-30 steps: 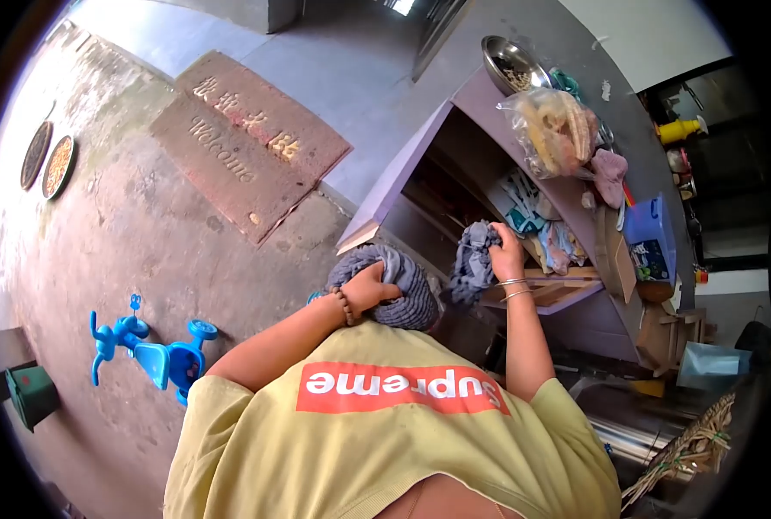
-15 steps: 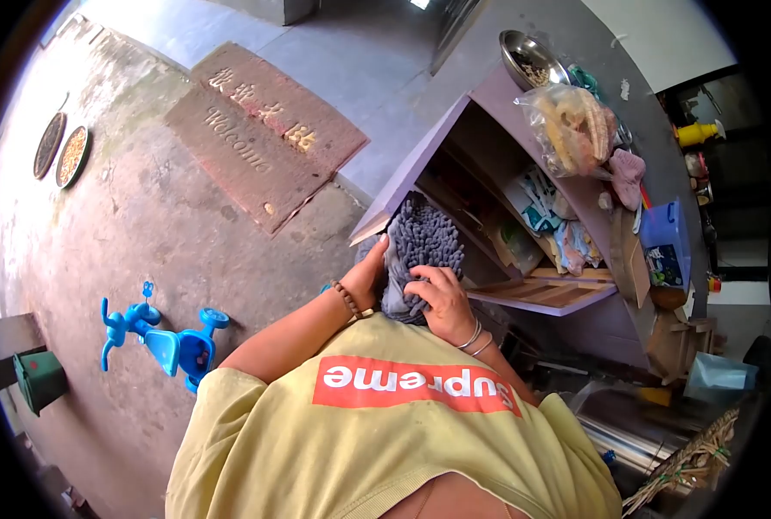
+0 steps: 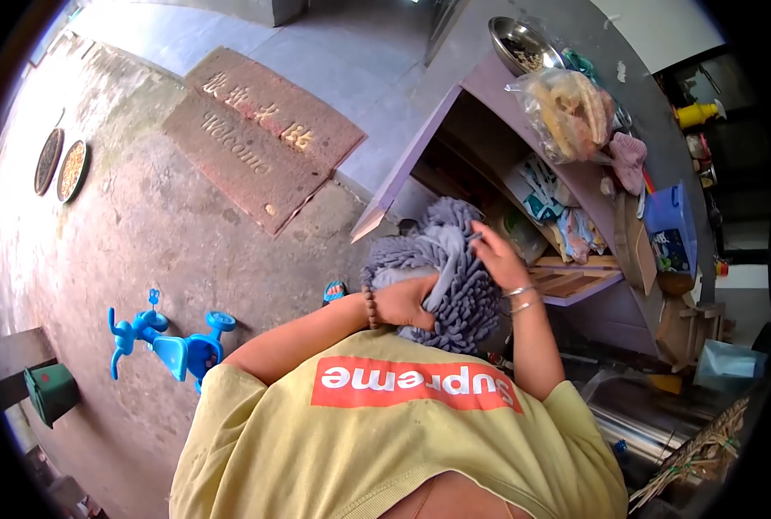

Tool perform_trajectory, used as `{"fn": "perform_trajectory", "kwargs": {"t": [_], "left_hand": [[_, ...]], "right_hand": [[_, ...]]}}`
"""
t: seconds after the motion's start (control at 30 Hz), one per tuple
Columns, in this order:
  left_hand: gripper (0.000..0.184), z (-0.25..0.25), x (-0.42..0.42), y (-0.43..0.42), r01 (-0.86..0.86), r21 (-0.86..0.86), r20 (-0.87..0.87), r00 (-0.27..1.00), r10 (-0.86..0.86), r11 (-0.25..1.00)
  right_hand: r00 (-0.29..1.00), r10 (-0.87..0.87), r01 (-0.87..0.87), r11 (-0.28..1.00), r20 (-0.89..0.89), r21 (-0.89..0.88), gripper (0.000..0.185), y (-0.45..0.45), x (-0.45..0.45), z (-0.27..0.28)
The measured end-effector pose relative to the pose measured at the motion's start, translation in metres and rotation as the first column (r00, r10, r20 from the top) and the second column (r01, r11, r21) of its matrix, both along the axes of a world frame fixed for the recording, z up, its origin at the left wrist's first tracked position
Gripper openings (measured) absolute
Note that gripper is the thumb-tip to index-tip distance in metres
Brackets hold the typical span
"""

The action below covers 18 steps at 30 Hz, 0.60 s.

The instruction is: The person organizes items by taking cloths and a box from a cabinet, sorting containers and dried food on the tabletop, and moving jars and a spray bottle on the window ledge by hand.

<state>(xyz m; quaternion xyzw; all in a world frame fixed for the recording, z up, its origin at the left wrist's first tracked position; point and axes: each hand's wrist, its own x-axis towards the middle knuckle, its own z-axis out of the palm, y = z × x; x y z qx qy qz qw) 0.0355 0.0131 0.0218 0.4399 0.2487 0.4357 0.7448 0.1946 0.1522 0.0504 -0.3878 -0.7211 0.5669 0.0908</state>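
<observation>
A bluish-grey shaggy chenille cloth (image 3: 463, 324) is bunched up in front of my chest, with a smooth grey band along its folded edge. My left hand (image 3: 407, 301), with a beaded bracelet at the wrist, grips that band from the left. On the upper right side my right hand (image 3: 498, 259), wearing silver bangles, has its bent fingers on the tufts; its thumb is hard to see. Just beyond the cloth stands a purple cabinet (image 3: 416, 164) with its doors open and folded clothes (image 3: 576, 233) inside.
On the cabinet lie a steel bowl (image 3: 524, 48), a plastic bag of food (image 3: 567, 112) and a pink sock-like item (image 3: 628, 163). A blue tricycle (image 3: 173, 350) and a welcome mat (image 3: 260, 143) are on the floor at left. A blue bin (image 3: 669, 229) stands at right.
The cloth has come nearer my body, turned and spread wider. My left hand has shifted right and down onto its band, while my right hand has moved up and right.
</observation>
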Motion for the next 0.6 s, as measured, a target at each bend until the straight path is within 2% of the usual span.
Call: {"fn": "perform_trajectory", "kwargs": {"t": [0.03,0.07,0.13,0.2,0.27,0.33,0.4,0.47,0.5,0.53,0.6], "left_hand": [[0.059,0.003,0.002,0.0,0.057,-0.002,0.007,0.998,-0.057,0.998],[0.059,0.003,0.003,0.0,0.061,0.004,0.007,0.998,-0.061,0.998],[0.054,0.004,0.005,-0.001,0.102,-0.009,0.061,0.993,-0.101,0.995],[0.052,-0.002,0.006,-0.004,0.031,-0.023,0.021,0.999,-0.031,0.999],[0.054,0.0,0.005,-0.005,-0.019,-0.059,0.016,1.0,0.02,0.998],[0.056,-0.007,0.004,-0.005,-0.098,-0.122,0.063,0.992,0.106,0.988],[0.059,-0.007,0.001,-0.002,-0.145,-0.243,0.142,0.973,0.183,0.959],[0.058,-0.01,-0.002,0.0,-0.169,-0.333,0.082,0.975,0.207,0.928],[0.059,-0.015,-0.002,0.002,-0.181,-0.321,0.037,0.978,0.203,0.93],[0.059,-0.016,-0.002,0.003,-0.169,-0.316,0.04,0.981,0.191,0.933],[0.059,-0.016,-0.003,0.007,-0.141,-0.191,-0.189,0.976,0.105,0.971]], "right_hand": [[0.993,0.114,-0.116,0.961,-0.023,-0.25,0.039,0.008,0.004,-0.043],[0.973,0.218,-0.226,0.85,-0.074,-0.476,0.04,0.014,0.006,-0.075],[0.982,0.1,-0.188,0.595,-0.161,-0.781,0.043,-0.01,-0.009,-0.086],[0.927,0.329,-0.373,0.851,-0.177,-0.369,0.051,-0.015,0.001,-0.135],[0.952,0.264,-0.304,0.863,-0.152,-0.404,0.054,-0.023,0.022,-0.147],[0.987,0.072,-0.148,0.767,-0.145,-0.624,0.057,-0.026,0.041,-0.138],[0.983,-0.157,0.011,0.589,-0.1,-0.808,0.06,-0.022,0.053,-0.128],[0.95,-0.307,0.085,0.44,-0.061,-0.894,0.063,-0.018,0.058,-0.122],[0.909,-0.417,0.158,0.331,0.006,-0.93,0.074,-0.028,0.036,-0.064],[0.904,-0.428,0.164,0.334,0.005,-0.928,0.074,-0.029,0.034,-0.064],[0.885,-0.453,0.059,0.334,-0.105,-0.941,0.079,-0.03,0.034,-0.064]]}}
